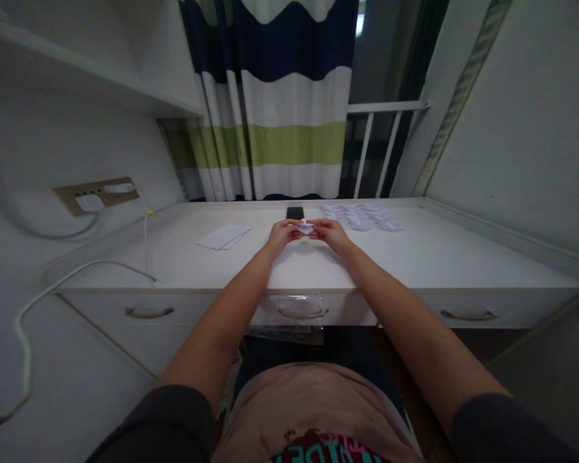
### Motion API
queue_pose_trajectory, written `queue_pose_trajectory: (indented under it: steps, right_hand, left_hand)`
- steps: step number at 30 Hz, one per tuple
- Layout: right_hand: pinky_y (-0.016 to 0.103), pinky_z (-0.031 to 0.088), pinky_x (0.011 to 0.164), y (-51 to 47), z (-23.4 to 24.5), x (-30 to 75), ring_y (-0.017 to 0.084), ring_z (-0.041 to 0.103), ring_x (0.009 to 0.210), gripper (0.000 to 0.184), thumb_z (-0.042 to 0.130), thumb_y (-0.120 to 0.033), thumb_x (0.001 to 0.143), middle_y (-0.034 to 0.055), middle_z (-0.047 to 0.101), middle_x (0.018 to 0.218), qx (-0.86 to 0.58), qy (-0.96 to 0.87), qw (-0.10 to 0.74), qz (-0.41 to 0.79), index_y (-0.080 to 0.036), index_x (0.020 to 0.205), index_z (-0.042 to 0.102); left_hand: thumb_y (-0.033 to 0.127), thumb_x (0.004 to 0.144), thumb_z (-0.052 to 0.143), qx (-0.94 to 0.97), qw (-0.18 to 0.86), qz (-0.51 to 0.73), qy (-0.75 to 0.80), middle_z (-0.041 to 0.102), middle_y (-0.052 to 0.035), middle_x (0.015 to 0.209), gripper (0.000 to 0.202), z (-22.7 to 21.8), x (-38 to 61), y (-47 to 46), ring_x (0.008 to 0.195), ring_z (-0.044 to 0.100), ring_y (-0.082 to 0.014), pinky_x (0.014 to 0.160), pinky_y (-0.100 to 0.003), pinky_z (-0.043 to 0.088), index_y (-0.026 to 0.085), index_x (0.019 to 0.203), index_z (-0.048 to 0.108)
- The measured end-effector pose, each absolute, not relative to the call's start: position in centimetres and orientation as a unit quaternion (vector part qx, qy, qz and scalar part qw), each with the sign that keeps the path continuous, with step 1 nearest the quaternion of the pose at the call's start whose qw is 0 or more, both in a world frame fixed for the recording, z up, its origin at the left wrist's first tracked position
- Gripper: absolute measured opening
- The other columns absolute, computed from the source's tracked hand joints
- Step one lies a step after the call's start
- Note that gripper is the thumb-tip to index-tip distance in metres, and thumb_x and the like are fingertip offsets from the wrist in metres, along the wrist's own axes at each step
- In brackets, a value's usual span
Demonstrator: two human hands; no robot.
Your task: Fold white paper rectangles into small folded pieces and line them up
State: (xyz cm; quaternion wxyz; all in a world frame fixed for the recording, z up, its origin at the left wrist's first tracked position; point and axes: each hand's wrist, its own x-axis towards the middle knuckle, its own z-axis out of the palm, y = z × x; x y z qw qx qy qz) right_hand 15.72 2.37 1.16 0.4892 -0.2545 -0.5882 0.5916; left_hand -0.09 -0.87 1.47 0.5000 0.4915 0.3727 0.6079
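Observation:
A small folded piece of white paper [305,227] is pinched between both hands above the white desk [415,257]. My left hand [282,235] grips its left side with fingertips, and my right hand [332,234] grips its right side. Both forearms reach forward over the desk's front edge. A pile of several small folded white papers [361,217] lies just right of and beyond my right hand. A black phone [294,213] lies flat right behind the held paper.
Flat white sheets [223,236] lie left of my left hand. A white cable [77,276] runs from a wall socket plate [96,194] over the desk's left edge. A striped curtain [289,128] hangs behind. Drawers with handles [149,313] sit below the desktop.

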Motion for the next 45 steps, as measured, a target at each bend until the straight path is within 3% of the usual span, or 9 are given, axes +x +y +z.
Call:
queue_pose_trajectory:
  steps: [5,10,13,19,26,45]
  right_hand:
    - [0.023,0.054,0.066,2.1,1.3,15.6,0.009,0.063,0.057,0.012,0.063,-0.008,0.069,0.0011,0.069,0.067,-0.258,-0.590,0.487,0.591,-0.016,0.075,0.070]
    - [0.023,0.053,0.065,2.1,1.3,15.6,0.010,0.062,0.060,0.008,0.069,-0.021,0.067,0.0029,0.069,0.068,-0.264,-0.601,0.492,0.572,-0.015,0.072,0.071]
    - [0.023,0.052,0.064,2.4,1.0,15.7,0.009,0.060,0.059,0.016,0.075,-0.027,0.060,0.0024,0.068,0.067,-0.275,-0.620,0.495,0.543,-0.015,0.070,0.071]
    - [0.025,0.052,0.061,3.2,0.4,15.8,0.008,0.055,0.054,0.034,0.079,-0.031,0.053,-0.0044,0.057,0.054,-0.270,-0.653,0.501,0.499,-0.018,0.083,0.071]
    - [0.025,0.051,0.060,3.5,0.3,15.8,0.007,0.051,0.053,0.033,0.078,-0.033,0.053,-0.0052,0.055,0.053,-0.271,-0.674,0.494,0.477,-0.018,0.081,0.071]
    - [0.027,0.051,0.065,3.5,0.3,15.8,0.010,0.056,0.059,0.030,0.077,-0.029,0.055,-0.0028,0.061,0.059,-0.280,-0.666,0.498,0.479,-0.018,0.082,0.070]
  left_hand:
    - [0.016,0.071,0.055,0.484,0.494,0.616,0.378,0.065,-0.0038,0.063,0.012,1.4,-0.1,-0.7,0.054,0.060,-0.0091,0.059,-0.022,0.049,0.010,0.075,0.064]
    - [0.024,0.066,0.068,0.501,0.483,0.601,0.394,0.064,-0.0026,0.063,0.017,1.2,0.0,-0.6,0.055,0.058,-0.0086,0.062,-0.024,0.049,0.011,0.075,0.062]
    - [0.023,0.063,0.071,0.518,0.483,0.589,0.390,0.063,-0.0013,0.064,0.021,1.1,0.0,-0.6,0.058,0.059,-0.0087,0.065,-0.025,0.049,0.011,0.077,0.061]
    - [0.020,0.061,0.072,0.543,0.479,0.571,0.386,0.063,-0.0001,0.069,0.024,0.8,0.0,-0.7,0.063,0.060,-0.0100,0.067,-0.028,0.050,0.013,0.082,0.061]
    - [0.026,0.063,0.072,0.553,0.441,0.580,0.404,0.060,0.0008,0.065,0.021,0.6,0.1,-0.2,0.059,0.058,-0.0091,0.062,-0.026,0.051,0.013,0.076,0.061]
    - [0.023,0.061,0.074,0.549,0.403,0.594,0.428,0.062,-0.0011,0.064,0.021,0.8,0.1,-0.3,0.057,0.059,-0.0100,0.062,-0.027,0.052,0.011,0.077,0.066]
